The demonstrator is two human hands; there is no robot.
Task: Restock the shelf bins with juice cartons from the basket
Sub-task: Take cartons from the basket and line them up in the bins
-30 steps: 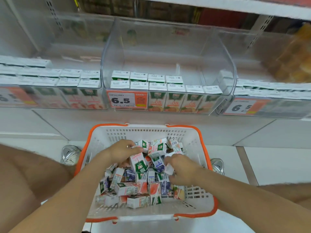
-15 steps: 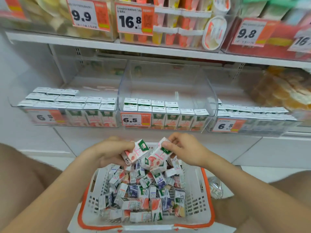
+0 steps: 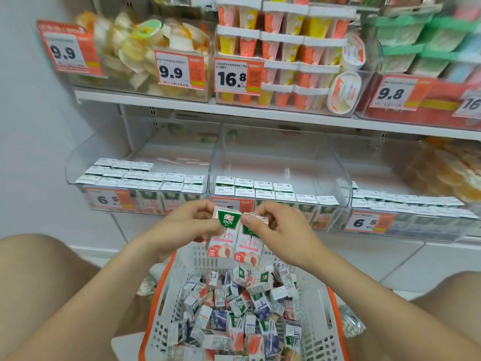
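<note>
My left hand (image 3: 183, 226) pinches the top of a peach juice carton (image 3: 224, 234). Right beside it, touching it, a second peach carton (image 3: 248, 244) is pinched by my right hand (image 3: 282, 230). Both cartons hang upright above the far rim of the white basket with the orange rim (image 3: 156, 295), which is full of several mixed small cartons (image 3: 234, 308). Just behind my hands stands the clear middle shelf bin (image 3: 333, 168), with rows of cartons along its front and free room at the back.
Similar clear bins with cartons stand to the left (image 3: 78, 162) and right (image 3: 416, 204), each with a 6.5 price tag. An upper shelf (image 3: 234, 110) holds fruit cups and tags. My bare knees flank the basket. A crumpled foil wrapper (image 3: 350, 323) lies beside the basket.
Both hands rose from the basket, each with a carton, and turned the cartons upright side by side. The view tilted up toward the shelves.
</note>
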